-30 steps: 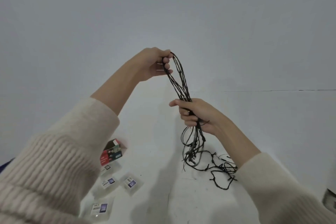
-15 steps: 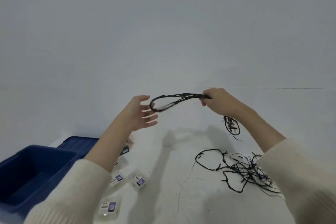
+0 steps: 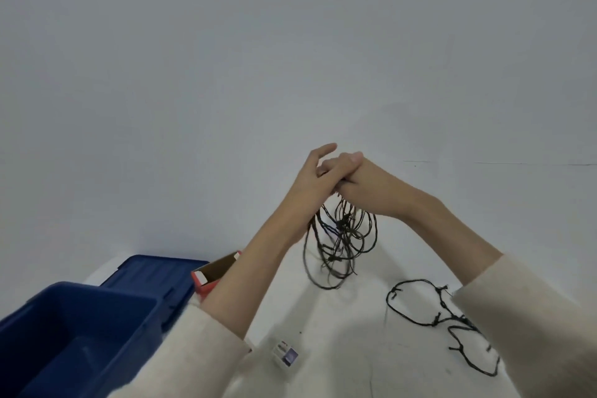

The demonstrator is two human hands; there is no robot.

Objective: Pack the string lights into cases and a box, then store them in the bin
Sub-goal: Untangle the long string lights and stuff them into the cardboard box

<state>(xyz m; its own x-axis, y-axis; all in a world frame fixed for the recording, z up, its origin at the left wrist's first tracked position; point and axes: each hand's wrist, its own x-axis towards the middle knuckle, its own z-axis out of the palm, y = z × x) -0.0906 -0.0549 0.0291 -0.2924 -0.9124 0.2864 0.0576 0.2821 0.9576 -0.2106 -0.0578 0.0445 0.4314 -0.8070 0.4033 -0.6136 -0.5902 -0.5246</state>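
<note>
Both hands meet above the white table. My right hand [image 3: 361,186] grips the top of a bundle of black string lights [image 3: 339,237], whose loops hang below the hands. My left hand [image 3: 311,181] presses against the right one at the same spot and holds the bundle, with one digit sticking straight up; its other fingers are hidden. The loose end of the string [image 3: 442,320] trails over the table at the right. An open red box [image 3: 206,278] lies behind my left forearm. One small clear case [image 3: 286,357] lies near the front.
An open blue bin [image 3: 42,310] stands at the lower left, with its blue lid [image 3: 155,271] lying behind it. A plain grey wall rises behind the white table [image 3: 349,333].
My left hand, open and apart half a second ago, has come up against my right hand at the bundle. The loops now hang down instead of stretching sideways between the hands.
</note>
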